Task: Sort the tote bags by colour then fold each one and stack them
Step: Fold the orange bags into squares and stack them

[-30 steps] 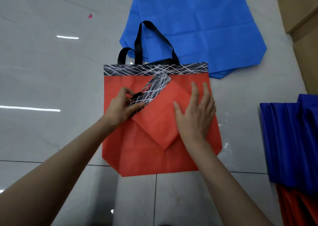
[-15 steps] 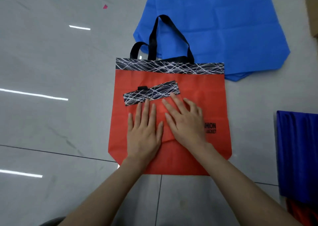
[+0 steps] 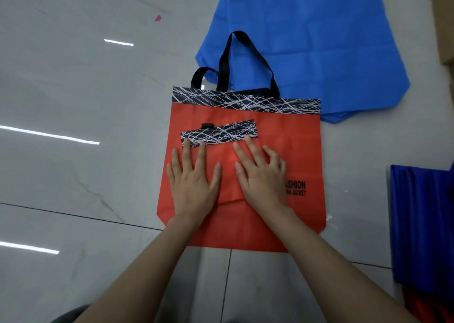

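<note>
A flat red tote bag (image 3: pixel 290 136) with a black-and-white patterned top band and black handles (image 3: pixel 245 62) lies on the floor. On top of it sits a smaller folded red tote bag (image 3: pixel 227 155), its patterned band facing away from me. My left hand (image 3: pixel 192 182) and my right hand (image 3: pixel 260 177) press flat on the folded bag, fingers spread and straight. A light blue tote bag (image 3: pixel 319 40) lies spread out behind the red one, partly under its handles.
A pile of dark blue bags (image 3: pixel 422 224) lies at the right edge, with red fabric (image 3: pixel 422 308) showing under it. Brown cardboard (image 3: pixel 442 15) stands at the top right. The floor is glossy grey tile (image 3: pixel 86 175) with a small pink scrap (image 3: pixel 158 18).
The folded red bag was turned from a diagonal to lie square on the flat bag. My left hand let go of its patterned band, and both hands now press it flat.
</note>
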Available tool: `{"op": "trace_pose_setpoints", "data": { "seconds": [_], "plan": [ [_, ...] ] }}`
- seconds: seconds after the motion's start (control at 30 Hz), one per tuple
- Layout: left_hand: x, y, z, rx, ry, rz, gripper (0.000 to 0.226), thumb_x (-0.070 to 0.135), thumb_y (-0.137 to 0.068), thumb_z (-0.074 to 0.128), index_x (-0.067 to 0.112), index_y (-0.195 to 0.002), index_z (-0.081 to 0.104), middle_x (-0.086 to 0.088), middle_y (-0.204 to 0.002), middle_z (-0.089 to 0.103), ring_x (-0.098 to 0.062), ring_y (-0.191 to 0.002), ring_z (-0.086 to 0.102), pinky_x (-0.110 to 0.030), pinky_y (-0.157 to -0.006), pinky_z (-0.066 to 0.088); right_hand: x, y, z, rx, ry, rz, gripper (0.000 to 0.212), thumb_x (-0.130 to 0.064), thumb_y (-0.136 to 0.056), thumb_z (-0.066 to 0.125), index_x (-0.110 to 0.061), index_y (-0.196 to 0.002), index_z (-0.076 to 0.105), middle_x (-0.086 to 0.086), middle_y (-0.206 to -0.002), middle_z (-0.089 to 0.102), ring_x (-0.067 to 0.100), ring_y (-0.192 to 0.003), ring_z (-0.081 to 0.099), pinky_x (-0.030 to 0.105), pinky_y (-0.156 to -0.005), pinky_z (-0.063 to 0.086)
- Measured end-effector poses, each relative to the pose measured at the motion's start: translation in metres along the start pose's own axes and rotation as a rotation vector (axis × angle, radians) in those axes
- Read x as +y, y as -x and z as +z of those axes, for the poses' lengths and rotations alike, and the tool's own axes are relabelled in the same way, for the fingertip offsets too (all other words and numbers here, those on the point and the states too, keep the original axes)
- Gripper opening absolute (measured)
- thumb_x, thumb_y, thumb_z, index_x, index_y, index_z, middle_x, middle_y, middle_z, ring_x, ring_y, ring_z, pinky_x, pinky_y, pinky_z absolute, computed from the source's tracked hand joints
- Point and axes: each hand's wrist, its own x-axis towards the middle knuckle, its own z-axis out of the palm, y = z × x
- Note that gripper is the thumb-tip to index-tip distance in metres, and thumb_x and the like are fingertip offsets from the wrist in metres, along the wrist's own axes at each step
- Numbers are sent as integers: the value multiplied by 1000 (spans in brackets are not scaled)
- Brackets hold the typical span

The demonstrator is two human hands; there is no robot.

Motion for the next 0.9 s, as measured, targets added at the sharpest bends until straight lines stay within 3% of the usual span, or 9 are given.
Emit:
{"op": "trace_pose_setpoints", "data": {
  "seconds": [0.07,0.17,0.27,0.33,0.4,0.5,0.57,0.7,0.9],
  "plan": [
    [-1,-9,-11,37,113,26,60,50,-88,41,17,-137,46,-13,-150,32,-33,-133,31,-36,-111,20,-6,1,0,-27,-38,50,45,-44,-91,36,-37,-132,52,-9,-143,46,31,-118,50,43,-92,42],
    [-5,-11,-29,34,491,-53,34,19,-88,62,11,-122,60,-17,-131,43,-27,-121,41,-10,-101,21,-20,10,-5,-72,-127,177,46,-44,-91,33,-35,-130,55,-6,-142,48,33,-119,50,47,-95,43],
    [-11,3,-42,-106,660,-2,33,19,-87,65,16,-119,60,-8,-122,56,-16,-115,48,-14,-99,32,-30,28,-13,-129,-229,220,54,-48,-91,24,-33,-135,50,-3,-149,39,35,-129,39,48,-106,35],
    [-10,13,-53,-233,767,32,36,12,-88,63,15,-123,57,4,-120,58,5,-105,54,-9,-94,38,-28,42,-20,-183,-355,228,58,-52,-90,19,-35,-140,42,-2,-156,24,33,-137,25,39,-113,20],
    [-8,20,-67,-275,848,55,40,8,-86,64,15,-125,56,13,-118,56,19,-99,52,-2,-88,38,-27,54,-34,-173,-566,269,50,-51,-92,29,-40,-139,39,-2,-158,11,25,-141,15,26,-113,9],
    [5,27,-86,-326,924,97,42,9,-85,65,20,-125,58,23,-120,54,18,-104,51,-2,-86,38,-25,69,-70,-88,-908,402,39,-38,-96,48,-46,-133,38,-4,-157,6,8,-143,7,21,-115,8],
    [18,32,-99,-373,923,142,41,11,-85,66,23,-124,59,23,-121,54,15,-107,51,-4,-88,38,-22,81,-94,-62,-1059,490,43,-30,-94,56,-52,-128,40,-5,-154,16,2,-140,12,19,-113,12],
    [49,47,-119,-437,891,245,40,14,-83,69,24,-121,62,18,-124,58,5,-115,52,-18,-100,39,-10,102,-136,86,-1282,547,46,-19,-86,66,-47,-121,56,-2,-138,49,8,-126,46,36,-111,34],
    [116,87,-127,-401,846,450,32,12,-82,69,23,-112,64,20,-112,59,16,-100,53,-3,-87,38,19,146,-196,339,-1152,583,41,-5,-89,60,-31,-121,56,-4,-114,51,-16,-101,49,6,-95,38]
  ]
}}
